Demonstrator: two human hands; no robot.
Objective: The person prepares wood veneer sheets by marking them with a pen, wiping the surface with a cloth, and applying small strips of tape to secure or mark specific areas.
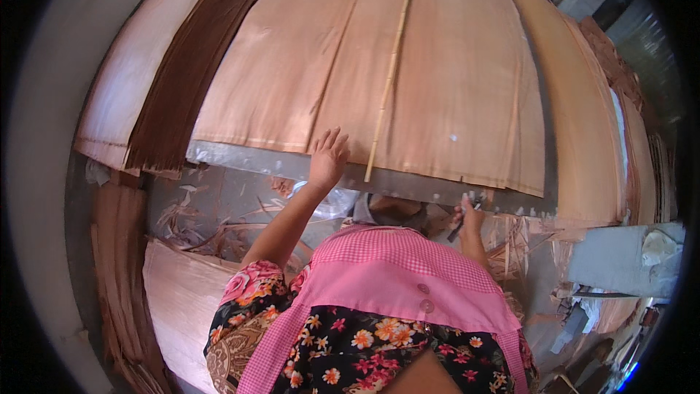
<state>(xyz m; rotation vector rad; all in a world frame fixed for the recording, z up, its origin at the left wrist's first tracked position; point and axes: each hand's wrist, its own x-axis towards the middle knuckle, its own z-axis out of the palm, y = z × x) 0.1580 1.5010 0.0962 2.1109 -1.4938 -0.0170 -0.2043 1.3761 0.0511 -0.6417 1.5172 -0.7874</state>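
Observation:
A wide sheet of pale reddish wood veneer [270, 80] lies over a grey board [255, 160] whose near edge sticks out toward me. My left hand [329, 157] rests on the veneer's near edge, left of the middle, with fingers spread and nothing held. At the right, close to the board's edge, my right hand [470, 220] is closed around a small dark tool [455, 233]. Its kind is not clear, since the fingers cover most of it. A thin yellowish bamboo stick [394, 66] runs lengthwise over the veneer, between my two hands.
Dark brown veneer strips [186, 87] hang at the left, beside more pale sheets. Yellowish veneer [576, 102] is stacked at the right, above a grey slab [620, 259]. Veneer scraps [186, 219] litter the floor, and another veneer stack [182, 306] lies low at the left.

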